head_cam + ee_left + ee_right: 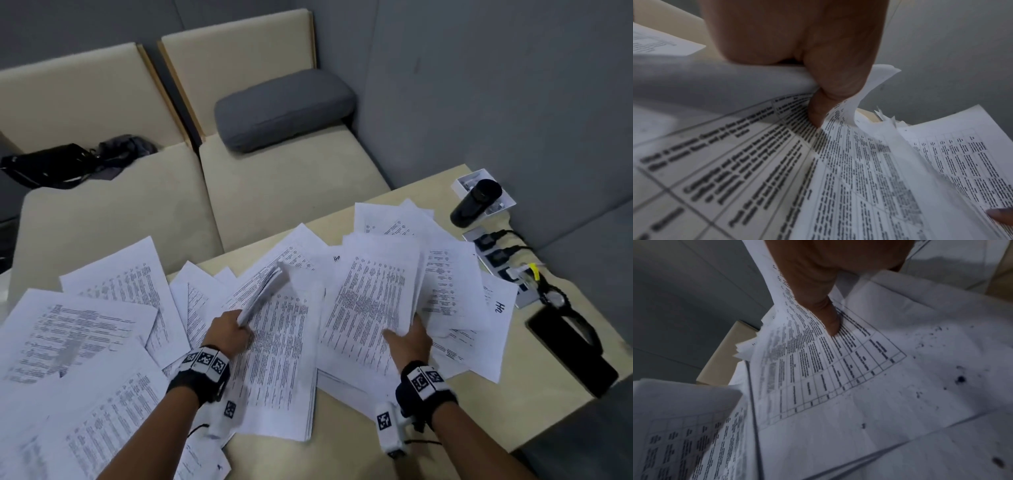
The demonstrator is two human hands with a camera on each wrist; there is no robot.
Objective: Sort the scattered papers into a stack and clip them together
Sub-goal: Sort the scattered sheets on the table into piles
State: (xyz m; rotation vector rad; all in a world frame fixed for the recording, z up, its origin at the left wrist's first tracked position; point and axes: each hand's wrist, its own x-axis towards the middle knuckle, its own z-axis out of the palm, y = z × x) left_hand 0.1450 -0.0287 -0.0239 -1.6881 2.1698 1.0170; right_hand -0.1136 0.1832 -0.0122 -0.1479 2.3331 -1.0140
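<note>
Tabletop point(359, 442), pale wood, carries the whole spread; beige sofa point(281, 192) behind it. Scattered papers point(85, 329) cover it nearly edge to edge, overlapping at all angles, the widest drift lying out to the left of both hands, a smaller fan behind and to the right.

Two gathered bundles sit mid-table, side by side, long axes running away from the person. Left bundle point(265, 293) is lifted and bowed, far end up off the sheets. Right bundle point(375, 301) lies flatter, near edge raised, fanned corners uneven at the far end.

Left hand point(229, 330) grips its bundle at the near edge, thumb point(816, 112) pressed on the printed face, fingers curled under. Right hand point(409, 339) pinches its bundle the same way, thumb point(833, 322) on top; fingers beneath not seen.

Judgement: bundles are just beside each other, so merging them is a short inward move. After that, the loose sheets lie nearer the left hand. No clip identified anywhere; small items by the power strip point(496, 260) too unclear to name.
</note>
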